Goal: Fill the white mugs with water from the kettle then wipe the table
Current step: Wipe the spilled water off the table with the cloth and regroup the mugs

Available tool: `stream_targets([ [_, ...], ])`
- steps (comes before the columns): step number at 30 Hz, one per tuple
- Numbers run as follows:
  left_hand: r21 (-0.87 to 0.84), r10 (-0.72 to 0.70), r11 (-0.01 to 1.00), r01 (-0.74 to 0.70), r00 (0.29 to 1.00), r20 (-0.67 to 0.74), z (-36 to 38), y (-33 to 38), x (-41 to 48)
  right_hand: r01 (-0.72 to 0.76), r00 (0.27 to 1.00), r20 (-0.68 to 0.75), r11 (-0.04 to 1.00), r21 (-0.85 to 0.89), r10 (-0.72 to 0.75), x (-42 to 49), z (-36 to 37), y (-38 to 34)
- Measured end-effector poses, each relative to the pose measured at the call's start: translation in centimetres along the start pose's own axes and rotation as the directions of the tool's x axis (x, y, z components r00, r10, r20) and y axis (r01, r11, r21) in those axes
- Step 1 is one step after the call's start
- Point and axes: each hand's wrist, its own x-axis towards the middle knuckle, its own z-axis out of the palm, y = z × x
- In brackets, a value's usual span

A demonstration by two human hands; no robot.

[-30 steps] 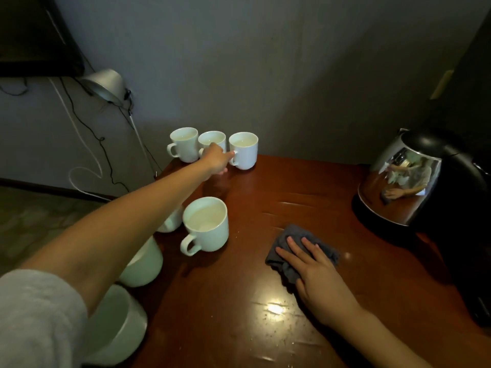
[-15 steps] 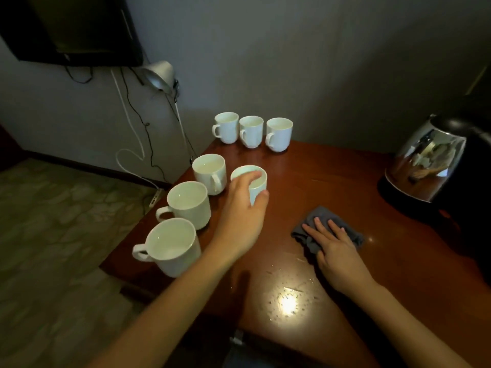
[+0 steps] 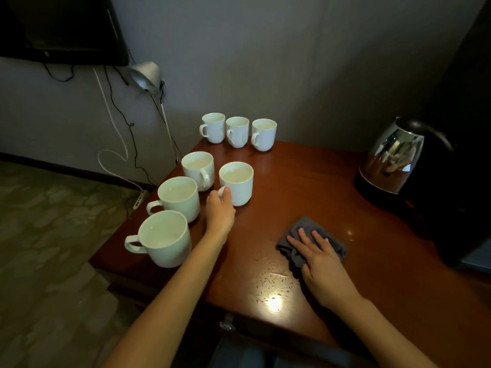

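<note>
Half a second ago the left grip [image 3: 220, 209] was wrapped over the side and rim of the held mug [image 3: 236, 183]. It has since slid down to the handle on the mug's near left side, and its fingers [image 3: 225, 192] are curled on it. The mug stands upright on the table [image 3: 305, 179], with water showing inside. The right grip [image 3: 322, 264] has stayed spread flat on the grey cloth [image 3: 292, 232], fingers straight and pressing the bunched fabric against the wood.

Just left of the held mug, three more white mugs run along the table's left edge. The far one [image 3: 198, 170] is close beside the held mug, with its handle turned toward it. Then come the middle one [image 3: 179, 199] and the nearest one [image 3: 163, 239], both with handles pointing left. Each has pale water in it. A back row of three mugs [image 3: 237, 132] stands at the far edge by the wall, well apart from the grips.

Water droplets [image 3: 273, 284] speckle the wood just in front of the cloth, around a bright glare spot. The steel kettle [image 3: 393, 166] sits on its dark base at the far right. Beyond the table a silver lamp [image 3: 145, 75] hangs by trailing cables, and a power strip [image 3: 139, 200] lies on the floor.
</note>
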Motion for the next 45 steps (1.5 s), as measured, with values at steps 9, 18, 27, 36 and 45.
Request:
stream_targets([
  [9,-0.238,-0.095,0.964,0.116,0.990,0.100,-0.3,0.3,-0.2,0.193,0.974,0.115,0.981,0.037,-0.196,-4.0,0.1,0.1],
  [18,-0.314,-0.159,0.923,0.221,0.964,0.212,-5.2,0.8,-8.1,0.114,0.971,0.203,0.989,0.090,-0.130,7.2,-1.7,3.7],
  [27,-0.416,-0.433,0.745,0.522,0.852,0.294,-7.5,0.2,-12.9,0.122,0.932,0.340,0.992,0.025,-0.123,24.5,0.1,-4.4],
  [36,-0.432,-0.366,0.772,0.466,0.882,0.298,-9.3,0.7,-13.4,0.538,0.720,0.385,0.815,0.215,-0.577,12.5,1.0,-3.9],
  [45,-0.449,-0.166,0.849,0.279,0.947,0.275,-10.0,3.1,-13.7,0.144,0.957,0.245,0.987,0.069,-0.157,17.7,-0.9,0.7],
])
